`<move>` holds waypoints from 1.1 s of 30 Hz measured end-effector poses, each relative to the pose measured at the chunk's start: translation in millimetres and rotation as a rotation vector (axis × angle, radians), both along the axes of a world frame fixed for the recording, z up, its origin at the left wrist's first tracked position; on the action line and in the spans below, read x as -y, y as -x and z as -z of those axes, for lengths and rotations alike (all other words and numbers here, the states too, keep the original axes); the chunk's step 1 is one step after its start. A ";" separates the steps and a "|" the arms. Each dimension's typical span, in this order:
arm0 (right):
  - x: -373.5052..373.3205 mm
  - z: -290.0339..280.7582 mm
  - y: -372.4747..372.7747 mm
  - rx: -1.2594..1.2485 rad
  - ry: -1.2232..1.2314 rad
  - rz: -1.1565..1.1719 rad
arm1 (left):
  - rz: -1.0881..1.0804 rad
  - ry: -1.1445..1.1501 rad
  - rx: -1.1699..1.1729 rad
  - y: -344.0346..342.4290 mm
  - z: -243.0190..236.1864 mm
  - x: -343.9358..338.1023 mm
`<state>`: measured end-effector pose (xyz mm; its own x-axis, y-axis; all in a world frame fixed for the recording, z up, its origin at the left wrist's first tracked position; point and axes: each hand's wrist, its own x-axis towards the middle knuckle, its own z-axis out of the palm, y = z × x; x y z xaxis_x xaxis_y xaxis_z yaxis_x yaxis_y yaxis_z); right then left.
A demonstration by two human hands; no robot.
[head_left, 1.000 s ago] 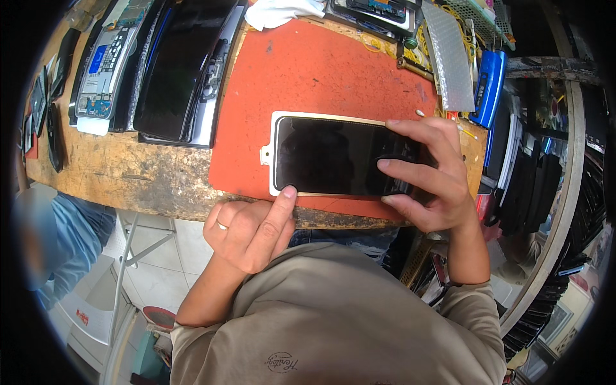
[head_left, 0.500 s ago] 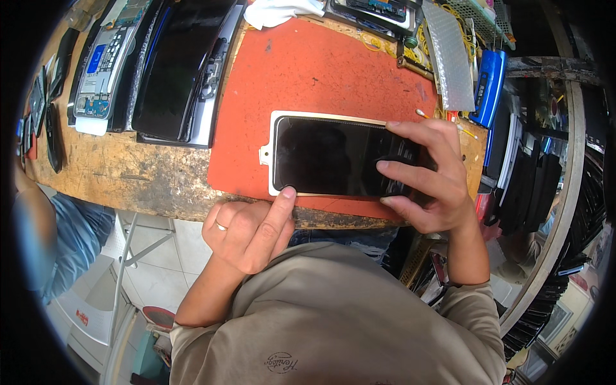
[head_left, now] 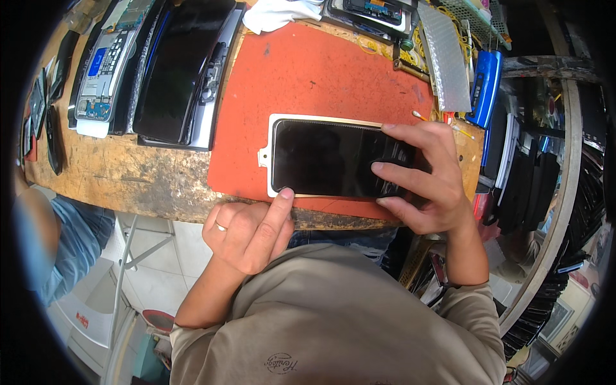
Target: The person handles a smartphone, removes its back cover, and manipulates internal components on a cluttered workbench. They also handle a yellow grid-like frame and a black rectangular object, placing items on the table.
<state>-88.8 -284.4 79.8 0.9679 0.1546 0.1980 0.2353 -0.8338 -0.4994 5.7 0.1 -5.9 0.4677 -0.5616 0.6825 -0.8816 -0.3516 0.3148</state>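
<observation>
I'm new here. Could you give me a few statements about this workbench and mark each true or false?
1. The black screen lies over the orange mat. True.
2. The left hand wears a ring. True.
3. The right hand grips a screwdriver. False: its spread fingers are at the screen's right end.
4. The white cloth lies at the mat's near edge. False: it lies by the far edge.
5. The left index fingertip is at the screen's near left corner. True.
</observation>
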 end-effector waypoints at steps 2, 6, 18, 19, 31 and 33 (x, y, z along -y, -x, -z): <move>0.0 0.1 -0.4 0.002 0.010 -0.003 | 0.001 0.002 -0.002 -0.1 -0.3 0.0; 1.1 0.1 -1.6 -0.016 -0.002 -0.009 | 0.004 -0.001 0.001 -0.5 -0.7 0.0; 4.6 1.5 -5.1 -0.052 -0.006 -0.025 | 0.005 -0.008 -0.009 0.2 -0.5 -0.5; 4.5 1.2 -4.5 -0.058 -0.007 -0.024 | 0.004 -0.009 -0.009 0.4 -0.6 -0.7; 5.1 0.5 -7.1 -0.041 -0.014 -0.030 | 0.009 -0.014 -0.016 1.1 -0.8 -1.6; 5.5 -0.4 -8.1 -0.042 -0.009 -0.038 | 0.007 -0.011 -0.017 1.2 -0.6 -1.5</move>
<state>-80.7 -289.9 80.2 0.9689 0.1899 0.1589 0.2455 -0.8199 -0.5172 4.5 1.6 -5.3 0.4749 -0.5724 0.6684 -0.8788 -0.3490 0.3255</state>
